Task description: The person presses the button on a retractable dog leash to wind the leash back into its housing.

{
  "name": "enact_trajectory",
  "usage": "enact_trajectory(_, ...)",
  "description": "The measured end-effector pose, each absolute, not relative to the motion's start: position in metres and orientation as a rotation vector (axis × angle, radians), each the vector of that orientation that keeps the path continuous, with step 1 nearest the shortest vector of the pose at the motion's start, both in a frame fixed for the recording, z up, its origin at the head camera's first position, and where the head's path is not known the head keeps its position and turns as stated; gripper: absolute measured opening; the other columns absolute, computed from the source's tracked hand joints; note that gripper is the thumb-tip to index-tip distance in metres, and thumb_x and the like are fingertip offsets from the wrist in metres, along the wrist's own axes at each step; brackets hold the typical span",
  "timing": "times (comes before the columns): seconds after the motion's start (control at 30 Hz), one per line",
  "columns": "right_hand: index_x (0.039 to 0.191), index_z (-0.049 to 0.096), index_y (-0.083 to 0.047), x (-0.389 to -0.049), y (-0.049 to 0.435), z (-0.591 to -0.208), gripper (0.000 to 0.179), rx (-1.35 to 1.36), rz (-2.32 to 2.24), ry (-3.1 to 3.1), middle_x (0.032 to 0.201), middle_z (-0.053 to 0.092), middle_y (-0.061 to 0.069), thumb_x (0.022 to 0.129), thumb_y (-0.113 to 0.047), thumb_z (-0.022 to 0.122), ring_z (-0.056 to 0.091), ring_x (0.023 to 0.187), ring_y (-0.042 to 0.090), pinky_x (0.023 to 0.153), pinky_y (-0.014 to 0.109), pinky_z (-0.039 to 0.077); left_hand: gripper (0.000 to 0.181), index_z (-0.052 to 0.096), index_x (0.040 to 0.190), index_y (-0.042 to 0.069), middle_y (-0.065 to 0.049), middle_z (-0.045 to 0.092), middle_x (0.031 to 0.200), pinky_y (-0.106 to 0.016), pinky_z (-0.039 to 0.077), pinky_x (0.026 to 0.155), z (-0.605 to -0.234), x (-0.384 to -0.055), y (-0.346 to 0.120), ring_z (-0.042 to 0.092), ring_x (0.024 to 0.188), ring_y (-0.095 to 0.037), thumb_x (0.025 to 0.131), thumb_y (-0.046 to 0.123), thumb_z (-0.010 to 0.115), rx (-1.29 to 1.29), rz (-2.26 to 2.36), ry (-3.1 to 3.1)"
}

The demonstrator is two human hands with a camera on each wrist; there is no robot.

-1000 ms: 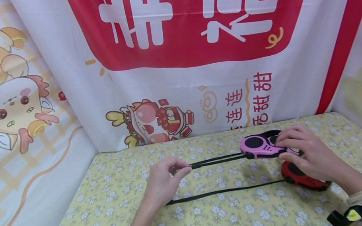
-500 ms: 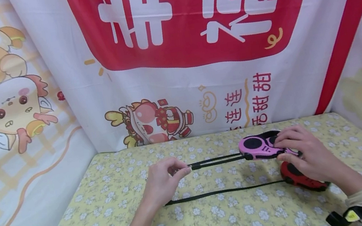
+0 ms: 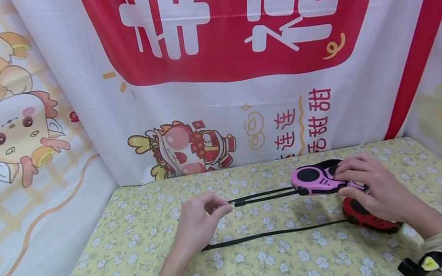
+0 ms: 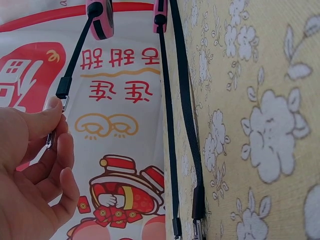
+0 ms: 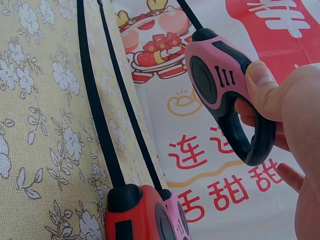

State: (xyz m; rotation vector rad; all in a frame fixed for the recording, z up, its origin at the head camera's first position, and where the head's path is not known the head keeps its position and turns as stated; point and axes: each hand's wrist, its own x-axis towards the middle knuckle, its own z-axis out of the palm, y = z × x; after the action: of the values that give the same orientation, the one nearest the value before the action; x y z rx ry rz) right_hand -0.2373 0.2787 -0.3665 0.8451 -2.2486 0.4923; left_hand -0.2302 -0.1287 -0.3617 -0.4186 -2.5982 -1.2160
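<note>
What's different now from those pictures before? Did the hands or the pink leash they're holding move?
Nothing visibly changed; any tiny shift looks like the head camera's. The left hand still pinches the metal clip, and the right hand still holds the pink retractable leash. The red retractable leash stays on the flowery tablecloth.
</note>
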Motion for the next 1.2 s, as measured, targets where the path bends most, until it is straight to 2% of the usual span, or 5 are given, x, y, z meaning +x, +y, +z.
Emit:
enact_trajectory(0.5, 0.1, 0.08, -0.015, -0.2364, 0.2795, -0.3661, 0.031, 0.849, 0.488, -2.245, 0.108, 0.075, 0.001, 0.073, -0.004, 0.091, 0.055, 0.11, 0.021, 0.095, 0.039, 0.04, 0.003, 0.077, 0.099, 0.018, 0.01, 0.074, 0.09, -0.023, 0.051, 0.069, -0.3627, -0.2306, -0.1271, 0.062, 0.079, -0.008, 0.1, 0.018, 0.075, -0.468, -1.191, -2.596)
enact_trajectory(1.2, 0.101, 0.08, -0.015, -0.2347, 0.2772, -0.3648, 0.031, 0.852, 0.469, -2.252, 0.109, 0.076, 0.0, 0.074, -0.005, 0.091, 0.057, 0.112, 0.022, 0.096, 0.039, 0.042, 0.007, 0.074, 0.1, 0.02, 0.005, 0.071, 0.094, -0.025, 0.051, 0.072, -0.3621, -0.2281, -0.1235, 0.059, 0.082, -0.011, 0.102, 0.014, 0.071, -0.441, -1.184, -2.595)
